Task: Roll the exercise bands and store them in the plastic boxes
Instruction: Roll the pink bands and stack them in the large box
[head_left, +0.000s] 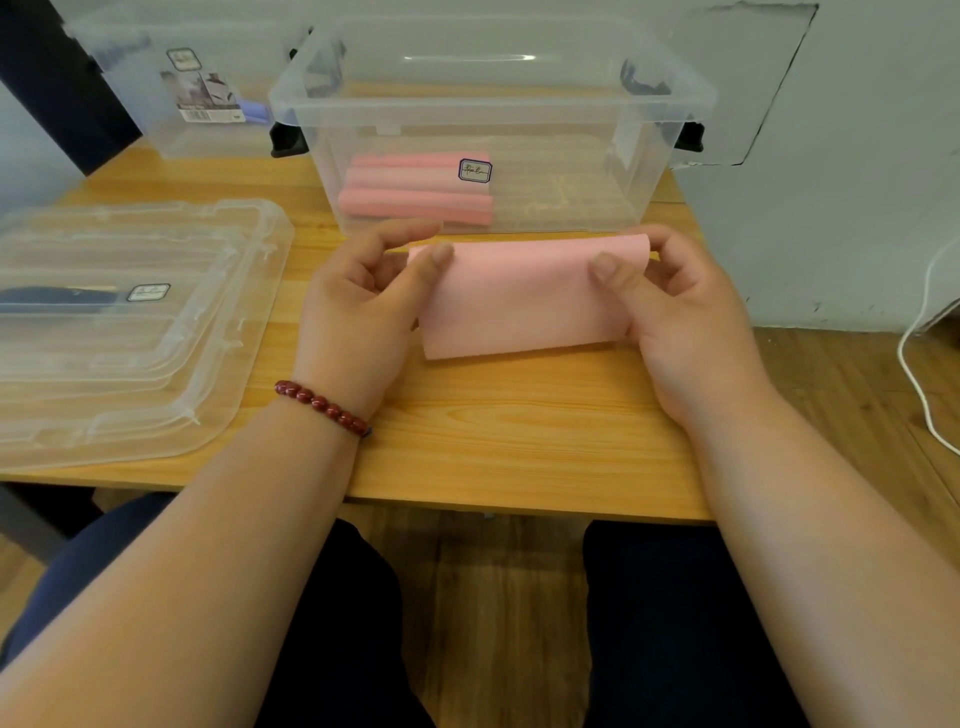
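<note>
Pinching the far corners of the pink band (524, 299) just in front of the open plastic box (488, 98), left hand (363, 306) and right hand (670, 317) should turn it evenly, keeping both edges aligned and tight.

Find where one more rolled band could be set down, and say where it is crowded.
Free: the open box floor between the rolled bands and its right wall; the table strip between the pink band and the near edge. Crowded: the lids fill the table's left; the left hand and right hand hold the pink band mid-table.
</note>
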